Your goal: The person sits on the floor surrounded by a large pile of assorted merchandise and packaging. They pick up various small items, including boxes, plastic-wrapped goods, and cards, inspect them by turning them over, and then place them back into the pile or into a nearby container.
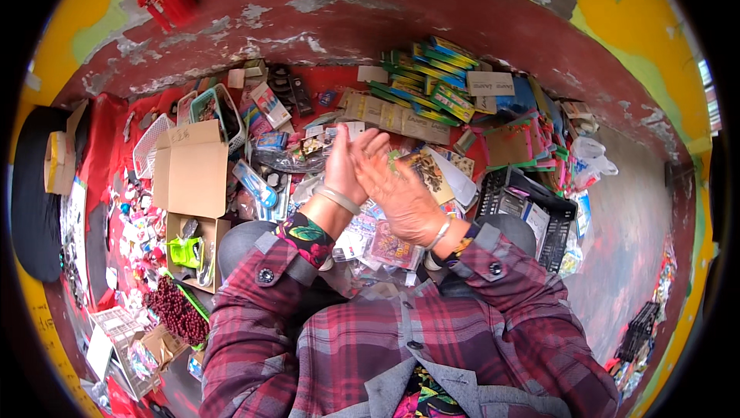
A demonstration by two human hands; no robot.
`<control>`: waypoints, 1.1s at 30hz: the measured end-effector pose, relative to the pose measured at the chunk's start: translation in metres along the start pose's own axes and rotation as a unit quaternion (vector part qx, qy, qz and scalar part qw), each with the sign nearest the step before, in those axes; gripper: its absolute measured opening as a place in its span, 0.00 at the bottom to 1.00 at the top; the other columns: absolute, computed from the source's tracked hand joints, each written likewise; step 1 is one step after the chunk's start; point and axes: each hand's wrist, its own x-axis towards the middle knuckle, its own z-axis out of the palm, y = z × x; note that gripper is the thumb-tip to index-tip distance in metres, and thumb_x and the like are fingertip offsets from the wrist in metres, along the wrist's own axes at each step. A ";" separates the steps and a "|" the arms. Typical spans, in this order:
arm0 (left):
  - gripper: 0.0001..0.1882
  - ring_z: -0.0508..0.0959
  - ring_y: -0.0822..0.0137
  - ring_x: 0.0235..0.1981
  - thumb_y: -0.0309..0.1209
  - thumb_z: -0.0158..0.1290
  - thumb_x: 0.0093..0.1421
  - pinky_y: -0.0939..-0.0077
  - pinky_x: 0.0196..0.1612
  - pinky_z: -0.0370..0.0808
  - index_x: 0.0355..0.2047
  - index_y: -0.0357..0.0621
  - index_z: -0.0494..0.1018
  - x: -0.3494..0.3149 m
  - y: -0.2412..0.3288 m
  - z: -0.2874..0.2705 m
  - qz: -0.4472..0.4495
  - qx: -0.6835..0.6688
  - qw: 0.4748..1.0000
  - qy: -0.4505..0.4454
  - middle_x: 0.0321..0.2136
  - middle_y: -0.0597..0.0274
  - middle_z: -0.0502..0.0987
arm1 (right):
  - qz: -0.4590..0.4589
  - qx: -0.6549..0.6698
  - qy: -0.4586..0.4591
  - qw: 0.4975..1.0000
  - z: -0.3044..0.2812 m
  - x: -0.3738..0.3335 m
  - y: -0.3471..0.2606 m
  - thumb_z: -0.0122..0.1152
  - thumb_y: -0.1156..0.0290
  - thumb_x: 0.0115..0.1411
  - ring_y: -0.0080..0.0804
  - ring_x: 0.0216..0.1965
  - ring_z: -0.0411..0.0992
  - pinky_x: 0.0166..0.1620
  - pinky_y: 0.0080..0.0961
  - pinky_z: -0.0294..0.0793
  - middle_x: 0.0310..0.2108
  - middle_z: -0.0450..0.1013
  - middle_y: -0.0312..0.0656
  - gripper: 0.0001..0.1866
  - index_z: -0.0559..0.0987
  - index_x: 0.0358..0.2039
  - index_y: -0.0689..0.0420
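In front of my chest, my left hand and my right hand meet at the fingers, palms turned toward each other. The fingers are stretched out, and I see nothing held between them. Below my wrists lies a reddish flat packet among other clear-wrapped packets, between my knees. Just beyond my right hand are a patterned brown-and-cream sheet and a whitish plastic piece. A blue blister pack lies left of my left hand.
A cardboard box with its flap up stands at left, holding a bright green item. A black plastic crate is at right. Yellow-green boxes are heaped by the wall. Dark red beads lie at lower left.
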 end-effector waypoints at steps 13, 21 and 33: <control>0.20 0.76 0.60 0.29 0.42 0.41 0.63 0.66 0.37 0.70 0.24 0.44 0.75 0.135 -0.005 -0.258 0.032 0.411 0.850 0.327 0.26 0.58 0.78 | -0.003 0.041 -0.185 0.982 0.021 -0.018 0.021 0.54 0.71 0.42 0.40 0.25 0.72 0.31 0.39 0.67 0.20 0.72 0.41 0.05 0.74 0.13 0.52; 0.20 0.77 0.49 0.38 0.42 0.42 0.60 0.57 0.42 0.72 0.33 0.40 0.77 0.197 0.037 -0.315 0.003 0.774 0.523 0.357 0.36 0.44 0.77 | 0.036 0.131 -0.234 0.963 -0.036 0.012 0.026 0.58 0.71 0.50 0.43 0.34 0.71 0.38 0.35 0.69 0.34 0.72 0.46 0.11 0.75 0.35 0.59; 0.31 0.73 0.46 0.46 0.44 0.60 0.45 0.60 0.49 0.69 0.45 0.34 0.70 0.293 0.083 -0.336 0.117 0.535 0.652 0.524 0.42 0.40 0.74 | 0.171 0.181 -0.339 0.907 -0.030 0.030 0.068 0.60 0.66 0.51 0.41 0.42 0.71 0.45 0.33 0.69 0.45 0.70 0.46 0.21 0.72 0.46 0.58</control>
